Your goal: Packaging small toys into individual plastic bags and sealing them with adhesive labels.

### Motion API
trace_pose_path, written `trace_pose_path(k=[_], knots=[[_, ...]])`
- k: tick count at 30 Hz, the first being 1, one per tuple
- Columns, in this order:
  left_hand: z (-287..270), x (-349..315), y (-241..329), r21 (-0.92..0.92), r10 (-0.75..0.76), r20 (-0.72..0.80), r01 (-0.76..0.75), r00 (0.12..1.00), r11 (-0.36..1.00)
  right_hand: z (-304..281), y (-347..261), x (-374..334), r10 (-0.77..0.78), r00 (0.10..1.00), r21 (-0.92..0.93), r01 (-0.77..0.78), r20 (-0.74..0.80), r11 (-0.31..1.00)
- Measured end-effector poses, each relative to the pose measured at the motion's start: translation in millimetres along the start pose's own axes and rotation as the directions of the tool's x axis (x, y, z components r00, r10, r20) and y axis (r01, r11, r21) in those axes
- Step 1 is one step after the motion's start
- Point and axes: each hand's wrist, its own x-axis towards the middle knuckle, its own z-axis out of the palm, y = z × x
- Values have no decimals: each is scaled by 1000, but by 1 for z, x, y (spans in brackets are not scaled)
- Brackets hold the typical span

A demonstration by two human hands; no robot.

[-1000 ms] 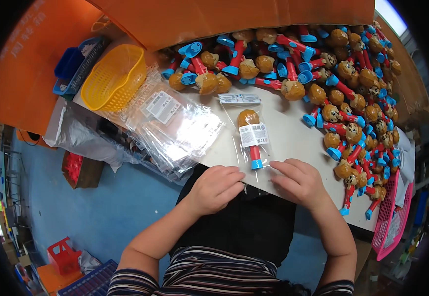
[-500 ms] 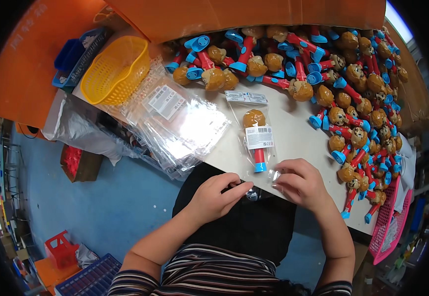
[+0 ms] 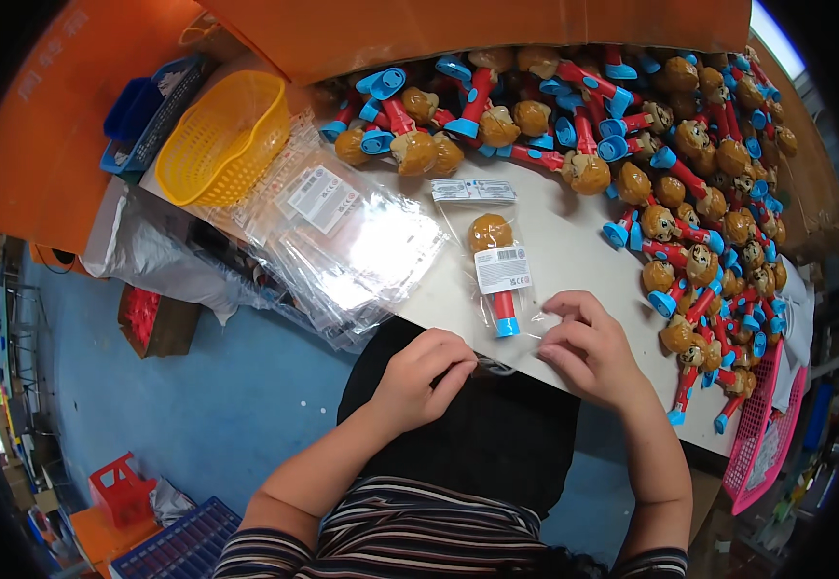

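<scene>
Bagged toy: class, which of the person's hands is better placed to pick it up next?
Probably the right hand: it is over the table, close beside the bagged toy. The left hand sits farther off, at the table's near edge.

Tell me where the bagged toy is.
In the head view, the bagged toy lies just right of centre, between the clear bags and the loose toys.

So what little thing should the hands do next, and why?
Maybe the right hand should gently smooth the near end of the clear bag: the toy already lies inside, that end looks wrinkled, and the right hand is close beside it. The left hand is lower, near the front edge of the table.
</scene>
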Motion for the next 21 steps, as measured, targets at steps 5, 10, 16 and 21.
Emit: trace_pose_path(k=[5,10,16,21], knots=[[2,-3,12,-224,-239,72,249,968,942,-6,-4,3,157,986,190,-163,48,968],[6,-4,17,-638,-517,183,501,836,585,-7,-2,1,362,907,464,-421,215,779],[8,-1,16,-729,-582,212,524,785,441,-6,1,5,496,808,702,-553,320,449],[4,-2,13,-706,-572,230,540,787,458,-8,5,5,506,781,696,-591,367,408]])
